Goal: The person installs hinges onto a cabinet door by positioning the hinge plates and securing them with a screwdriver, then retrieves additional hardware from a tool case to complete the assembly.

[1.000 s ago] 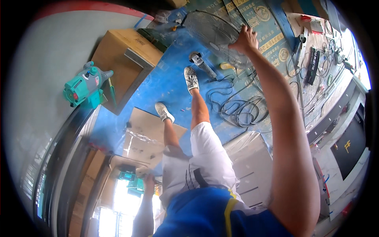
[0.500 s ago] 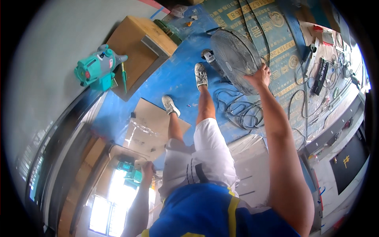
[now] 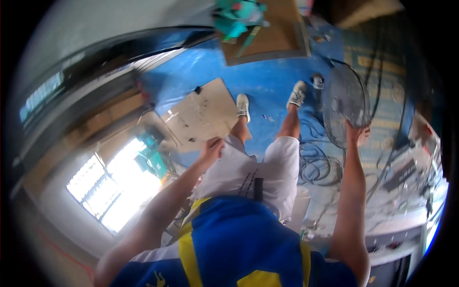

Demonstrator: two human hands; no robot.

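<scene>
At the right, a floor fan (image 3: pixel 345 98) with a round grey wire cage stands tilted on the blue floor. My right hand (image 3: pixel 357 134) is closed on the near rim of that cage, its arm stretched forward. My left hand (image 3: pixel 212 150) hovers in front of the left leg of my white shorts (image 3: pixel 229 165), its fingers curled in, and nothing shows in them. Motion blurs both hands somewhat.
A teal and grey machine (image 3: pixel 236 19) sits on a brown box (image 3: pixel 282 33) ahead. A beige board (image 3: pixel 201 115) lies left of my feet. Coiled cable (image 3: pixel 315 165) lies near the fan; clutter and more cables spread at the right. A bright window (image 3: pixel 114 184) is at the left.
My view has swung, so the fan and box appear farther right. My left hand has risen from low at the left to before my shorts. My right hand stays on the fan's cage.
</scene>
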